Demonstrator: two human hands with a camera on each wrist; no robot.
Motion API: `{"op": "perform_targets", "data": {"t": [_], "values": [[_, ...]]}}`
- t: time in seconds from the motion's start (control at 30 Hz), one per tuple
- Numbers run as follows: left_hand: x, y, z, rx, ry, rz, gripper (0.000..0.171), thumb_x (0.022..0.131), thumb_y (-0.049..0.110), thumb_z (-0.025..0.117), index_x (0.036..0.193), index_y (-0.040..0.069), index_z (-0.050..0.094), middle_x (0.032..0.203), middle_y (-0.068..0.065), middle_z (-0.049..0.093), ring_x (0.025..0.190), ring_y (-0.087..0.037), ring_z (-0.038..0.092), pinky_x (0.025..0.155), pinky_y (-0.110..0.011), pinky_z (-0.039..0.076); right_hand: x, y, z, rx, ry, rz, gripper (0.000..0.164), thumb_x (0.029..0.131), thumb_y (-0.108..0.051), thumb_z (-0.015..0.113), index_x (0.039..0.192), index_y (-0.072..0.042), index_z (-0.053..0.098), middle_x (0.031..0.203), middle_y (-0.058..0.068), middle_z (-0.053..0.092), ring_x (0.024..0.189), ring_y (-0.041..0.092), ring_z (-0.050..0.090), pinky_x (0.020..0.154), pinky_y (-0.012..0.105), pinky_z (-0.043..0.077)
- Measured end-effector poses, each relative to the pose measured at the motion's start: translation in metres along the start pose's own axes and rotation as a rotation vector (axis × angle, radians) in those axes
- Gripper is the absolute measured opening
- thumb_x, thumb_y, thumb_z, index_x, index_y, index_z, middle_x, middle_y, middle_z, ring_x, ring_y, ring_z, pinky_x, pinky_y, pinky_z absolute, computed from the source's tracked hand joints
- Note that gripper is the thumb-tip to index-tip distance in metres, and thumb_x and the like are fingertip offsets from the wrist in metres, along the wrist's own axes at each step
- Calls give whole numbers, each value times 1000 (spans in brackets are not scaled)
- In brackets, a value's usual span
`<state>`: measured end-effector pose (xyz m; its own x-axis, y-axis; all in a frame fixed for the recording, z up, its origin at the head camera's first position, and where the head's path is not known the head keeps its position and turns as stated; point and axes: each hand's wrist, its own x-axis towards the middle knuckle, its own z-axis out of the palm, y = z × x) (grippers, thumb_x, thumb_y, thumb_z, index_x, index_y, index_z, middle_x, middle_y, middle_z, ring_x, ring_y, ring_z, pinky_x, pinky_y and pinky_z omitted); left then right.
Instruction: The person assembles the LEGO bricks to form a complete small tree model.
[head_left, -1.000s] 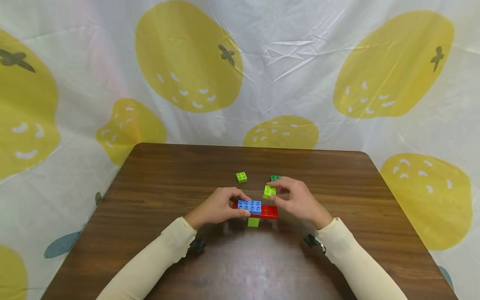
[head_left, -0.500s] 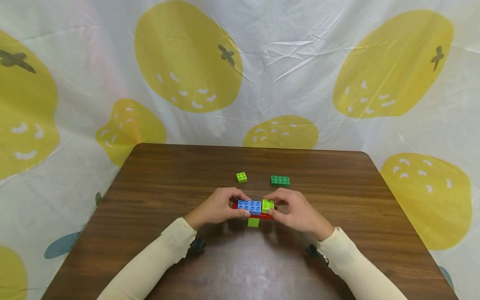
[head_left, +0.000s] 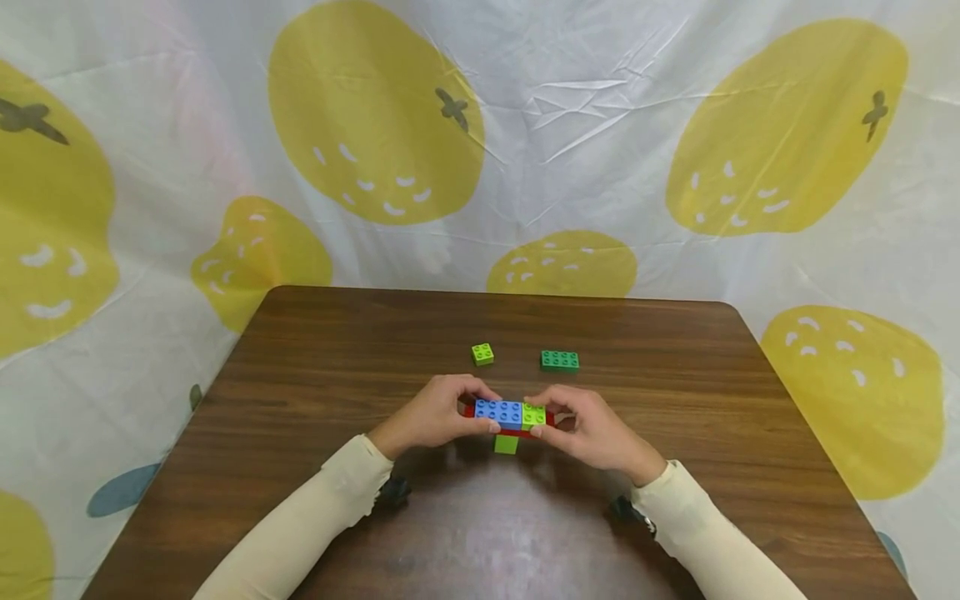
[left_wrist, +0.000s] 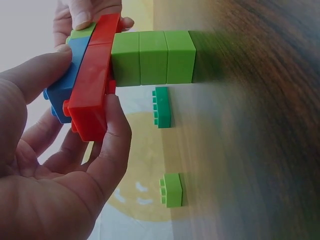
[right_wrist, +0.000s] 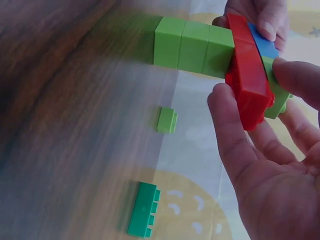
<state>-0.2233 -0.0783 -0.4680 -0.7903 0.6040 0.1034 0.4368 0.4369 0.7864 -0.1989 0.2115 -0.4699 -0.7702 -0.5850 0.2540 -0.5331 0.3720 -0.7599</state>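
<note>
My left hand (head_left: 438,412) pinches a blue toy building brick (head_left: 498,413) between thumb and fingers, and a finger reaches under the red bricks (left_wrist: 92,85). With thumb and fingertips, my right hand (head_left: 591,427) pinches a lime green brick (head_left: 534,416) placed flush against the blue one's right end. Both sit on the row of two red bricks, whose ends stick out on either side. Under the middle of that row is a column of three lime green bricks (left_wrist: 152,58), upright on the table. My fingers hide parts of the red row.
Behind the hands, a loose lime green brick (head_left: 483,355) lies at the left and a dark green brick (head_left: 559,361) at the right. The brown wooden table (head_left: 360,333) ends at a hanging fruit-print sheet (head_left: 570,167).
My right hand has come down toward me with the lime green brick and set it on the red row beside the blue brick. The left hand has stayed in place.
</note>
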Motion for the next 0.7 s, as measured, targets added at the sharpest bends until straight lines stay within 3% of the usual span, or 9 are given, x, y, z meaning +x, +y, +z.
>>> {"op": "perform_targets", "data": {"t": [0.17,0.4,0.7], "values": [[-1,1,0,-6,4,6,35,90,32,86,120,15,76,110,2,74,92,-15,63,77,-25,56,1,-4,1,-2,9,0,33,91,-12,84,122,-9,73,113,5,76,92,14,72,76,34,65],[-1,2,-1,-12,5,13,36,90,32,87,119,15,76,110,1,74,91,-15,62,76,-26,55,2,-4,3,-52,26,-36,33,90,-9,85,121,-6,75,109,5,75,88,20,72,73,30,64],[0,0,0,13,2,12,37,90,33,86,120,16,76,112,2,74,93,-13,63,78,-26,56,2,-3,4,-74,40,-35,33,90,-10,85,121,-7,75,109,4,76,88,18,71,73,30,64]]}}
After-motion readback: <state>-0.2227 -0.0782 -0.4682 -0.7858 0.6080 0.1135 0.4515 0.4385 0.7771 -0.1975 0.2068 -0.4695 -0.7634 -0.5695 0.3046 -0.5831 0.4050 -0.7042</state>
